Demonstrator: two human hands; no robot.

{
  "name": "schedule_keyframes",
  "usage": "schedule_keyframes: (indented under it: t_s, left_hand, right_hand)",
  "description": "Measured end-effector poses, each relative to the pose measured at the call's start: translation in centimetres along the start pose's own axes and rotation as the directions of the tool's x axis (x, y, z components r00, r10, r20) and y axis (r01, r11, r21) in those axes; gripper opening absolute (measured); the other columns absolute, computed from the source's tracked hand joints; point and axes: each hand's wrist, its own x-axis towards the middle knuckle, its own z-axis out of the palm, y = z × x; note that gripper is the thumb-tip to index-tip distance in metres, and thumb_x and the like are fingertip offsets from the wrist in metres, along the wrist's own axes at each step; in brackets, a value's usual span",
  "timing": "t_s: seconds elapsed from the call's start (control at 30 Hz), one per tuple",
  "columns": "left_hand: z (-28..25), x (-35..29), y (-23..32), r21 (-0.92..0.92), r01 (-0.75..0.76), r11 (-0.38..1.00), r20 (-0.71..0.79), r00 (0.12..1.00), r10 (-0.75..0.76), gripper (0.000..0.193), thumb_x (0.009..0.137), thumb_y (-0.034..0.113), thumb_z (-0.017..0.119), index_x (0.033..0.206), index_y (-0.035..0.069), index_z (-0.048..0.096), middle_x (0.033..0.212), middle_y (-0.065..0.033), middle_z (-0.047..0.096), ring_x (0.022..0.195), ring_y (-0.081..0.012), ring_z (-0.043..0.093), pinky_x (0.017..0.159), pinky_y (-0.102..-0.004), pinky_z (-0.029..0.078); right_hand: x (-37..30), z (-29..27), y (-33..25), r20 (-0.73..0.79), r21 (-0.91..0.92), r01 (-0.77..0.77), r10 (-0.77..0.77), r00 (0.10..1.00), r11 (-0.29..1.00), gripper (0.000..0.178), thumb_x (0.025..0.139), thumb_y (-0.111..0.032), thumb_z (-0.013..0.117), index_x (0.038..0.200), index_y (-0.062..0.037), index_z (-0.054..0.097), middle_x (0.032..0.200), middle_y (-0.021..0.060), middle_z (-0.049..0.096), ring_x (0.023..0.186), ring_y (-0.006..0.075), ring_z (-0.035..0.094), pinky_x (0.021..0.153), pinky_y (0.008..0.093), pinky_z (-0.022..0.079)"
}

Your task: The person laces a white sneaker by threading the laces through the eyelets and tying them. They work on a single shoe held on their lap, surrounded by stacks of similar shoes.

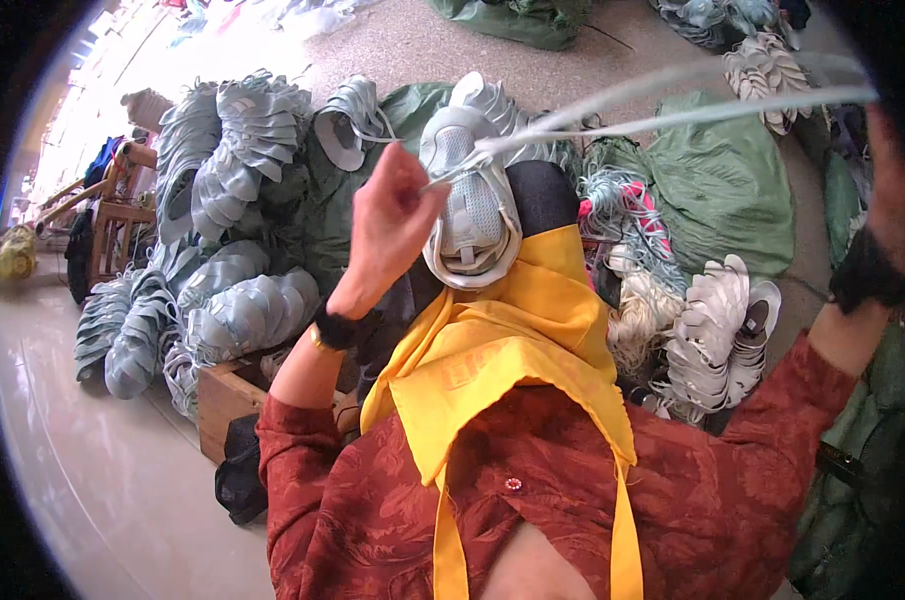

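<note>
A pale grey shoe upper (464,215) rests on my lap, its toe part toward me and mesh showing. My left hand (392,215) is closed in a pinch at its left side, with a short stretch of lace between the fingers and the upper. From the eyelets a white shoelace (662,118) runs far out to the right in long, blurred strands. My right hand (887,185), arm stretched out, is at the dim right rim of the picture, where the strands end at its fingers. Motion and shadow blur those fingers.
Nested stacks of pale uppers (247,140) lie at the left, beside a wooden box (217,405). At the right are a green sack (722,190), bundles of laces (642,310) and white uppers (707,330). A yellow apron (512,350) covers my lap.
</note>
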Motion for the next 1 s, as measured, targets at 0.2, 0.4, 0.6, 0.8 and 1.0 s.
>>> schedule_keyframes:
  t_s: [0.2, 0.4, 0.6, 0.8, 1.0]
  left_hand:
    - [-4.8, -4.0, -0.2, -0.119, 0.172, 0.978, -0.023, 0.984, -0.176, 0.022, 0.093, 0.0, 0.07, 0.092, 0.008, 0.049, 0.076, 0.0072, 0.047, 0.068, -0.0014, 0.042, 0.057, -0.0207, 0.033]
    - [-12.4, -6.6, -2.2, -0.108, 0.359, 0.927, -0.16, 0.914, -0.373, 0.016, 0.098, 0.013, 0.068, 0.091, 0.014, 0.054, 0.074, 0.0104, 0.043, 0.065, -0.0004, 0.037, 0.055, -0.0202, 0.027]
    - [-20.8, -9.1, -6.5, 0.113, 0.6, 0.792, -0.461, 0.738, -0.494, 0.024, 0.099, 0.026, 0.067, 0.085, 0.01, 0.057, 0.068, 0.0068, 0.05, 0.062, -0.0034, 0.044, 0.055, -0.0228, 0.033]
    - [-23.1, -9.3, -8.2, 0.308, 0.632, 0.711, -0.391, 0.766, -0.511, 0.033, 0.101, 0.033, 0.068, 0.084, 0.006, 0.059, 0.067, 0.0046, 0.052, 0.063, -0.0049, 0.048, 0.055, -0.0239, 0.037]
    - [-23.0, -8.0, -4.5, -0.085, 0.473, 0.877, -0.299, 0.827, -0.475, 0.026, 0.103, 0.028, 0.067, 0.084, 0.017, 0.053, 0.069, 0.0127, 0.041, 0.056, 0.0, 0.029, 0.05, -0.0216, 0.02]
  right_hand:
    - [-7.0, -1.2, 9.9, -0.138, 0.005, -0.257, 0.255, 0.957, 0.966, 0.02, 0.102, -0.013, 0.06, 0.119, -0.0009, 0.061, 0.097, 0.0003, 0.065, 0.07, 0.0048, 0.057, 0.063, 0.0173, 0.051]
    - [-13.7, 1.3, 24.0, -0.115, -0.436, -0.634, 0.659, 0.743, 0.639, 0.013, 0.1, -0.011, 0.065, 0.11, -0.0029, 0.065, 0.096, 0.003, 0.067, 0.074, 0.0076, 0.066, 0.063, 0.0297, 0.064]
    - [-14.0, 16.7, 28.5, 0.101, -0.344, -0.429, 0.487, 0.867, 0.835, 0.035, 0.089, -0.01, 0.078, 0.122, -0.0039, 0.067, 0.112, 0.0045, 0.073, 0.071, 0.0053, 0.064, 0.061, 0.0237, 0.056]
    - [-15.6, 20.8, 25.8, 0.319, -0.664, -0.109, 0.413, 0.853, 0.74, 0.034, 0.087, -0.02, 0.082, 0.114, -0.0047, 0.068, 0.09, 0.0093, 0.075, 0.06, 0.0165, 0.063, 0.057, 0.03, 0.049]
    - [-16.7, 14.8, 24.6, 0.053, -0.421, -0.345, 0.402, 0.914, 0.839, 0.008, 0.097, -0.009, 0.068, 0.094, -0.0027, 0.071, 0.08, 0.0016, 0.071, 0.063, 0.0072, 0.061, 0.055, 0.0247, 0.046]
